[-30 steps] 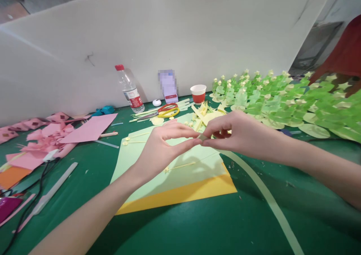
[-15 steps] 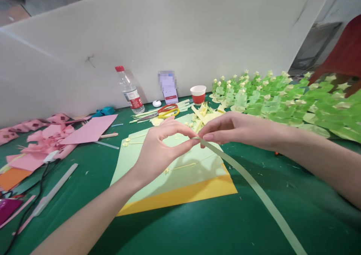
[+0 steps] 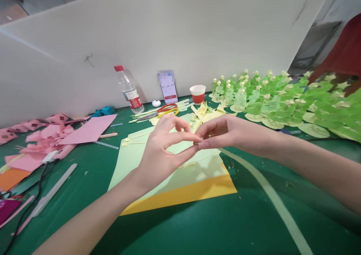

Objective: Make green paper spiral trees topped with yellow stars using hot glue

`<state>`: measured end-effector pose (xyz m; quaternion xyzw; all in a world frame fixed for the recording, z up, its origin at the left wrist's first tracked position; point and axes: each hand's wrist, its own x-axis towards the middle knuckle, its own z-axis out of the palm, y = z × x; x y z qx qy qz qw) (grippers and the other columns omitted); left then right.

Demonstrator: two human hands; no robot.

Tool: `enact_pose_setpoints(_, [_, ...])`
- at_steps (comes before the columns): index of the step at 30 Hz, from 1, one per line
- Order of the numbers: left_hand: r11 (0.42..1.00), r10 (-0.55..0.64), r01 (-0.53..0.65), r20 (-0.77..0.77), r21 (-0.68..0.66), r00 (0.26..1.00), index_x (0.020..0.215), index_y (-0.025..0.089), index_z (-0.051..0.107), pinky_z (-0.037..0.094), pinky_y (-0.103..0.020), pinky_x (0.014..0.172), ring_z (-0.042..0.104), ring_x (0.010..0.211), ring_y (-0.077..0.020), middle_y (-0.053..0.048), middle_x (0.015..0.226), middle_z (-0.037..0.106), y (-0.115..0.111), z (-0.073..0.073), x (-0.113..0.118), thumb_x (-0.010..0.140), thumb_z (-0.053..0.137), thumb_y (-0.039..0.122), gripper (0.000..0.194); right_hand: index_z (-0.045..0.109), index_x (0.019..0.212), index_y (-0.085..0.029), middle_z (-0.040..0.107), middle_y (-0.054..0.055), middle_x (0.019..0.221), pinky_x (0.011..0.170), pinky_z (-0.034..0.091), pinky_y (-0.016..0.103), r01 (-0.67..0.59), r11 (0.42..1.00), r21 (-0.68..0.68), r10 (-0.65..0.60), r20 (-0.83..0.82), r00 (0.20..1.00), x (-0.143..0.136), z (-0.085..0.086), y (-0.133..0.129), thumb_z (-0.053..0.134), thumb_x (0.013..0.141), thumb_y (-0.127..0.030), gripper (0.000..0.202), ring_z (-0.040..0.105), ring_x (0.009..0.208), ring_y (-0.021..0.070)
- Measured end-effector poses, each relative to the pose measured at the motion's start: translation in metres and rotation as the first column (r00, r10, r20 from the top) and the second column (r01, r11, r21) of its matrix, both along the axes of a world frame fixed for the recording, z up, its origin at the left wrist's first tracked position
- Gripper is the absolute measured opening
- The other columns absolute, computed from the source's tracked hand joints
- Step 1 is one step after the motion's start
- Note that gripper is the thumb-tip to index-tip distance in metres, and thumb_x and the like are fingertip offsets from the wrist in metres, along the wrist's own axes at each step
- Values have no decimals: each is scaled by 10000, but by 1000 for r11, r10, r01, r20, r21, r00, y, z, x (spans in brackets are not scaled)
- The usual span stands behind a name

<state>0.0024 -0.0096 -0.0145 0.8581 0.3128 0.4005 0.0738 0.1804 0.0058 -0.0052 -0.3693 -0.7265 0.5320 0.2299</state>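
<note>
My left hand (image 3: pixel 166 146) and my right hand (image 3: pixel 225 132) meet fingertip to fingertip above the papers. Between them they pinch the end of a long pale green paper strip (image 3: pixel 265 187), whose held end is hidden by the fingers. The strip curves from behind my right hand down to the lower right edge of the view. Beneath lie pale green paper sheets (image 3: pixel 166 179) on a yellow-orange sheet (image 3: pixel 208 193). Thin yellow pieces with small round heads (image 3: pixel 126 142) rest on the green sheets, left of my left hand.
Scissors (image 3: pixel 169 108), a water bottle (image 3: pixel 131 93), a phone (image 3: pixel 168 91) and a red-white paper cup (image 3: pixel 197 94) stand or lie at the back. Star-topped green paper pieces (image 3: pixel 270 93) crowd the right. Pink paper pieces (image 3: pixel 87 131) and a black cable (image 3: pixel 38 195) lie left.
My right hand has shifted its fingers over the strip's end, and less of the strip shows by the fingertips. My left index finger has moved forward over the pinch.
</note>
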Motion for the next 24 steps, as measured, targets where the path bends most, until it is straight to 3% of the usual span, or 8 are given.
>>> enact_pose_setpoints(7, [999,-46,47,-149,6,988,768,183,688,394,-348,744,435,674,-146,-13,649,533,1,-1,2,765,544,134,152,628,757,-204,571,-9,758,664,336,261,-44,999,-13,45,111,993,4,-1,4,568,718,-391,200,475,746,129])
enact_pose_setpoints(15, [983,-30,15,-79,-181,996,756,196,700,409,-292,658,470,672,-138,-2,633,544,-1,3,1,727,599,140,119,628,807,-236,535,-35,717,544,300,229,-168,986,24,160,184,970,8,1,5,607,691,-360,172,417,609,93])
enact_pose_setpoints(24, [990,-10,-5,-103,-142,995,727,223,688,401,-337,764,478,649,-133,15,622,542,0,1,2,733,568,162,134,643,815,-246,574,-10,761,590,342,248,-153,987,57,135,241,961,10,6,4,562,714,-437,231,456,668,121])
